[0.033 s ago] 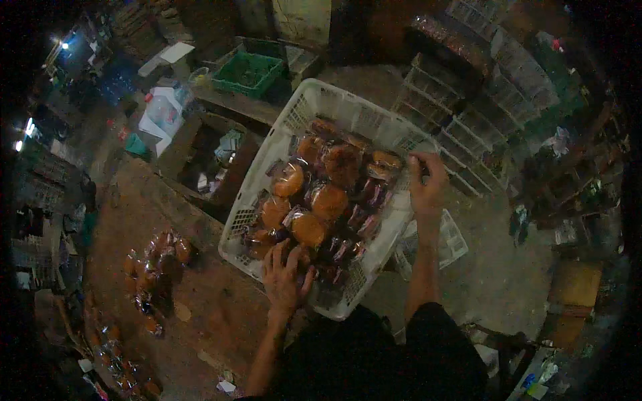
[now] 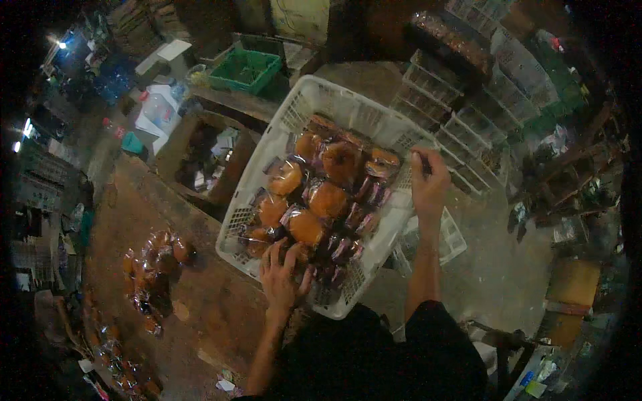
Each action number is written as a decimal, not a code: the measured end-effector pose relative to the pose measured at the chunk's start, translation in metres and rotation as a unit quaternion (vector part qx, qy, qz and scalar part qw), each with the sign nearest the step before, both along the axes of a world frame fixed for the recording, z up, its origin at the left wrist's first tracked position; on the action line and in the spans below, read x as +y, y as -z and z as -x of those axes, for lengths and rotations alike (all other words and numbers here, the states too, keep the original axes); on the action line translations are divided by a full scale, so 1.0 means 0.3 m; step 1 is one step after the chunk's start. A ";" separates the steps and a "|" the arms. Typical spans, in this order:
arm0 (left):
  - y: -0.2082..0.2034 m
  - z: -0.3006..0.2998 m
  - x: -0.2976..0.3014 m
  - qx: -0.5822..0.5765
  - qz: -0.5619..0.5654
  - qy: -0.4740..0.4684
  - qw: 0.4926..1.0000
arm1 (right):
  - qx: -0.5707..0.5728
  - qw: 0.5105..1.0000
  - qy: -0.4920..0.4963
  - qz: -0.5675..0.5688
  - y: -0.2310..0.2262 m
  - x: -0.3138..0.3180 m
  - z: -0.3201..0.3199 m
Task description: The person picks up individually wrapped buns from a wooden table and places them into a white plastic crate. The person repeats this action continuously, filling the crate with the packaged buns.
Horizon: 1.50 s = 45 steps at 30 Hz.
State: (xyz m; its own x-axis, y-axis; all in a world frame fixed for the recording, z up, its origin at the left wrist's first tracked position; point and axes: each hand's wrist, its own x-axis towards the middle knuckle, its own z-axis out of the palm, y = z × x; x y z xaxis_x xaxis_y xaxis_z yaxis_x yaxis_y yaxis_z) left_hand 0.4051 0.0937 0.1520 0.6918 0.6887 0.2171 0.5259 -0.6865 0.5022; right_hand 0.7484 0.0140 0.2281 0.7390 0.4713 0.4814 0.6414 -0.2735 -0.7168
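A white plastic crate [image 2: 251, 194] with slotted walls stands tilted in front of me. Inside lie several round brown buns [image 2: 306, 227] in clear, shiny wrappers, and dark wrapped packs [image 2: 341, 248] fill its right side. My left hand [image 2: 281, 277] reaches over the near wall, fingers bent round a wrapped bun at the near end; its fingertips are partly hidden. On the crate's right rim is my right hand [image 2: 429, 184], its fingers curled closed over the edge.
More wrapped buns [image 2: 157, 267] lie in a pile on the brown tabletop [image 2: 221, 307] at left, with others [image 2: 120, 361] nearer. Beyond are an open box [image 2: 174, 150], a green basket [image 2: 244, 70] and a clear bottle [image 2: 157, 110]. White crates [image 2: 468, 144] stand at the far right.
The view has shifted very slightly. Both hands keep their places at the crate, and the buns have not visibly moved.
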 end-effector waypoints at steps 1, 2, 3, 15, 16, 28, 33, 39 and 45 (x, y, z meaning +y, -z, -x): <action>0.003 -0.002 0.002 -0.016 0.001 -0.001 1.000 | 0.019 1.000 0.012 -0.011 -0.003 0.002 -0.020; 0.008 -0.008 0.008 -0.049 -0.007 0.001 0.999 | -0.013 1.000 -0.019 0.010 -0.003 0.015 -0.037; 0.009 -0.006 0.010 -0.032 -0.005 0.003 0.999 | -0.037 0.998 -0.039 0.030 0.002 0.035 -0.049; 0.007 -0.006 0.032 -0.011 0.031 0.009 0.999 | -0.193 0.891 -0.299 0.282 0.129 0.283 0.070; 0.006 -0.007 0.033 -0.017 0.033 0.009 0.999 | -0.187 0.888 -0.288 0.306 0.139 0.279 0.060; 0.036 0.009 0.033 -0.026 0.023 0.010 0.999 | -0.142 0.932 -0.254 0.215 0.108 0.195 0.027; 0.050 0.012 0.027 -0.025 0.006 0.008 1.000 | -0.126 0.927 -0.239 0.259 0.105 0.157 0.038; 0.039 0.016 0.027 0.012 0.024 0.012 1.000 | -0.148 0.935 -0.249 0.205 0.086 0.237 0.053; 0.038 0.021 0.024 -0.023 -0.017 0.014 0.999 | -0.266 0.865 -0.277 0.324 0.110 0.398 0.110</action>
State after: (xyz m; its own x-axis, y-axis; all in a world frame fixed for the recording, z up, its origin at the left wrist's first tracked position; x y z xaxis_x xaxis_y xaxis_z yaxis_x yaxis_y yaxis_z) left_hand 0.3989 0.1009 0.1406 0.6998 0.6606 0.2719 0.4831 -0.7180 0.5011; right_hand 0.7155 0.1334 0.1951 0.0691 0.9802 0.1856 0.9944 -0.0528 -0.0912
